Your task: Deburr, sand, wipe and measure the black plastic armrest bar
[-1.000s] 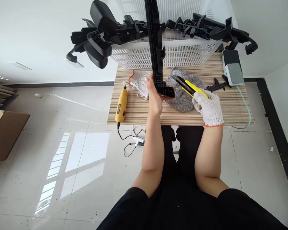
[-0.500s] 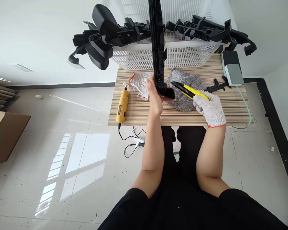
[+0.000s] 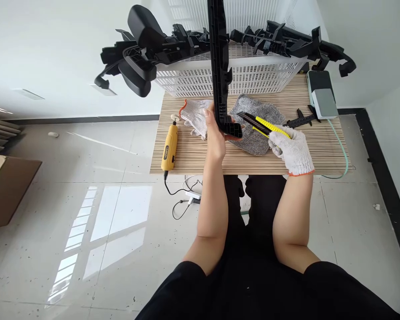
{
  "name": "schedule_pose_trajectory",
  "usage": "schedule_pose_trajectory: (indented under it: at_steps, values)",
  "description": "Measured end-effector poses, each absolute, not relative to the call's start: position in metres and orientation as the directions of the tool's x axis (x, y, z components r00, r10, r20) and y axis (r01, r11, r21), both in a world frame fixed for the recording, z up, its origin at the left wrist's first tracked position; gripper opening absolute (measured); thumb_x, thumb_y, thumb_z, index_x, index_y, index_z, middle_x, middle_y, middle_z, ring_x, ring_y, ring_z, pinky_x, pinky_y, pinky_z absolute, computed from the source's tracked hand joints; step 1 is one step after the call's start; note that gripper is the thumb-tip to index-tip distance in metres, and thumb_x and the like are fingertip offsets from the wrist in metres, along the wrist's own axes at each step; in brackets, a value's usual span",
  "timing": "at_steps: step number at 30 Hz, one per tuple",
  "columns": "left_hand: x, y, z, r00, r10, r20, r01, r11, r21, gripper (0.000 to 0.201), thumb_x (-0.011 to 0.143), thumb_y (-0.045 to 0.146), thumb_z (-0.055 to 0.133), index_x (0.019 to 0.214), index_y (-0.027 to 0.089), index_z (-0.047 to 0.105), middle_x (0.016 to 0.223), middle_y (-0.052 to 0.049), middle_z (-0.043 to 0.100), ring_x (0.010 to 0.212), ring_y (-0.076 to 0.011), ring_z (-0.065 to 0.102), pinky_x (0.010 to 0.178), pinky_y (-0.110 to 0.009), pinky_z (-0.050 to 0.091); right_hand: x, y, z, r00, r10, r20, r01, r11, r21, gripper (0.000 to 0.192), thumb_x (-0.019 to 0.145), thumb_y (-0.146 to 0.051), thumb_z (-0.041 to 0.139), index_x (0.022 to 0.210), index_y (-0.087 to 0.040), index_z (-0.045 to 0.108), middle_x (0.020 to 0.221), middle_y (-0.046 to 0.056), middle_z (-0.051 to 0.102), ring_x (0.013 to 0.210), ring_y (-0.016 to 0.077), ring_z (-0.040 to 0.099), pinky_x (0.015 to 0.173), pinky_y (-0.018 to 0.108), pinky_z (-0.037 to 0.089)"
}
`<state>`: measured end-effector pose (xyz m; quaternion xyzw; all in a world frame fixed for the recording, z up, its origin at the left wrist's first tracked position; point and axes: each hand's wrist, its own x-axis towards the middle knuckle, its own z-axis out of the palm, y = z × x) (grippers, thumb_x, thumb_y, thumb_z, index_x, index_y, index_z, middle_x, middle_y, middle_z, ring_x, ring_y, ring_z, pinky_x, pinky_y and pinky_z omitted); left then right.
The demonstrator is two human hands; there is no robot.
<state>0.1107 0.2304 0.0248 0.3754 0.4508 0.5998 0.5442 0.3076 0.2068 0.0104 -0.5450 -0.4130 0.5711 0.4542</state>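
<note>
Fingers of your bare left hand [image 3: 216, 133] are gripping the black plastic strip [image 3: 220, 66], standing upright at frame centre; your gloved right hand [image 3: 291, 149] is clasping the yellow knife [image 3: 265, 126]. Keep steadying, blade angling away.

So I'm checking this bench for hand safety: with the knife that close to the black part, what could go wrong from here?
1. The left hand is bare and holds the black plastic part near its lower end; the utility knife in the gloved right hand points toward it, so a slip could cut the fingers.
2. The part stands tall and upright, held low, so it might tip or twist.
</note>
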Motion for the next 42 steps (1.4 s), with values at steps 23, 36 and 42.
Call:
schedule_pose_trajectory:
  at_steps: [23,36,42]
  values:
    - [0.11,0.2286,0.0264,-0.166,0.978,-0.128,-0.254,0.084,0.964,0.074,0.09,0.078,0.017,0.146,0.04,0.046,0.104,-0.008,0.067,0.1,-0.0239,0.069,0.075,-0.032,0.063,0.3105,0.2064,0.0109,-0.054,0.958,-0.283,-0.018,-0.285,-0.958,0.035,0.071,-0.03,0.08,0.103,-0.017,0.077,0.062,-0.001,0.059,0.047,0.0048,0.042,0.04,0.018,0.028]
    - [0.1103,0.2246,0.0316,-0.12,0.99,-0.077,-0.336,0.032,0.941,0.064,0.095,0.072,0.021,0.138,0.035,0.053,0.096,-0.006,0.065,0.102,-0.0237,0.07,0.079,-0.034,0.062,0.3105,0.2071,0.0127,-0.013,0.969,-0.246,0.007,-0.246,-0.969,0.031,0.071,-0.03,0.08,0.099,-0.018,0.077,0.06,-0.002,0.055,0.046,0.005,0.039,0.04,0.02,0.027]
    - [0.1107,0.2239,0.0319,-0.098,0.993,-0.065,-0.329,0.03,0.944,0.062,0.098,0.068,0.017,0.139,0.034,0.05,0.099,-0.006,0.065,0.109,-0.0236,0.067,0.079,-0.032,0.062,0.3103,0.207,0.0143,-0.011,0.964,-0.267,0.007,-0.267,-0.964,0.033,0.072,-0.029,0.079,0.103,-0.017,0.077,0.06,-0.002,0.056,0.046,0.0052,0.04,0.039,0.02,0.028]
